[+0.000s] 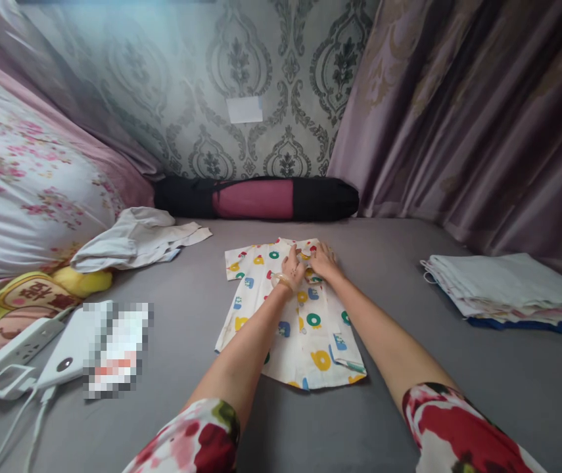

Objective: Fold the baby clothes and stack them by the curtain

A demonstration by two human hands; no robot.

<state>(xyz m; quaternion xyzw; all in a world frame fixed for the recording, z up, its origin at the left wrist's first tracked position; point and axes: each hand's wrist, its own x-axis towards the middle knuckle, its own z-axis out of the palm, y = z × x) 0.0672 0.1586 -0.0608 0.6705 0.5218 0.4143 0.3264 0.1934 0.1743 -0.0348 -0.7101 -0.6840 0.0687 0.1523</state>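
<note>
A small white short-sleeved shirt (256,315) printed with colourful letters lies spread on the grey sheet, its collar away from me. My left hand (293,269) rests on the upper middle of the shirt, fingers stretched toward the collar, a pale bangle (283,281) round the wrist. Beside it, my right hand (325,261) lies at the shirt's right shoulder with its fingers apart. The left sleeve sticks out flat. On the right, the sleeve seems folded inward under my hands, though they partly hide it.
To the right sits a stack of folded cloth (507,289). A crumpled pale garment (137,240) lies at the left, near a yellow plush item (34,292), a power strip (14,351) and a white charging device (73,348) with cables. A black-and-pink roll (256,198) lies along the wall.
</note>
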